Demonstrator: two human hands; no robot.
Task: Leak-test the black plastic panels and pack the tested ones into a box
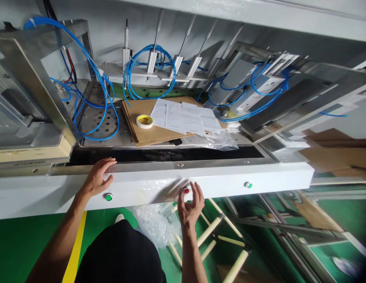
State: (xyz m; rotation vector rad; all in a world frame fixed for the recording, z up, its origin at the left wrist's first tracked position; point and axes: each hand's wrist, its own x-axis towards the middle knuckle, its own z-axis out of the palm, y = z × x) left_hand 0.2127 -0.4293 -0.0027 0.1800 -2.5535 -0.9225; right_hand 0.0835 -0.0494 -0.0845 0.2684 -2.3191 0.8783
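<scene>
My left hand (97,177) is over the front edge of the white machine panel (277,181), fingers stretched out and holding nothing. A green push button (108,197) sits on the panel just below and right of that hand. My right hand (190,204) is at the middle of the panel's front face. Its thumb and fingers are spread to either side of a red button (186,190), with a gap between them. Whether they touch the button I cannot tell. Farther right on the panel is another green push button (248,184).
Behind the panel lie cardboard sheets (132,118) with white papers (185,118) and a tape roll (144,121). Blue air hoses (126,78) loop around metal cylinders (152,62). Below stand a tubular frame (211,232) and crumpled clear plastic (156,222).
</scene>
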